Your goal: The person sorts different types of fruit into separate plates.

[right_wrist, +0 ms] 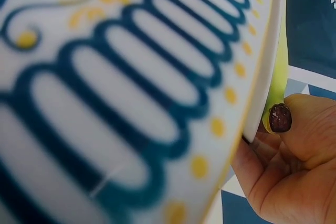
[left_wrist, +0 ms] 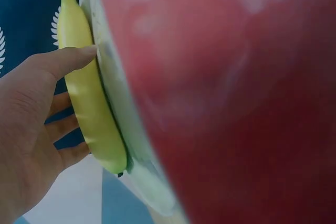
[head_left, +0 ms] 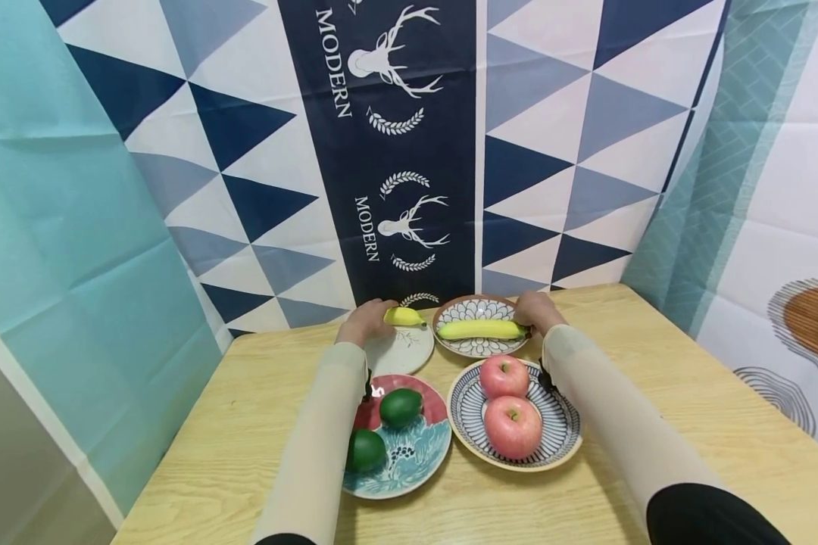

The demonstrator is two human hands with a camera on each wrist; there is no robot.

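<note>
My left hand (head_left: 375, 319) grips a small yellow banana (head_left: 404, 316) at the far rim of a white plate (head_left: 404, 354). In the left wrist view the thumb (left_wrist: 73, 59) presses on that banana (left_wrist: 92, 108) and the fingers curl behind it. My right hand (head_left: 535, 312) holds the right end of a longer banana (head_left: 480, 329), which lies across a patterned plate (head_left: 480, 347). The right wrist view shows the banana's dark tip (right_wrist: 280, 117) pinched in that hand (right_wrist: 286, 174).
Nearer me, two red apples (head_left: 511, 412) sit on a blue-striped plate (head_left: 564, 424), and two green fruits (head_left: 400, 407) on a red and teal plate (head_left: 419, 462). Patterned cloth hangs close behind the wooden table (head_left: 688, 393). The striped plate (right_wrist: 131, 93) fills the right wrist view.
</note>
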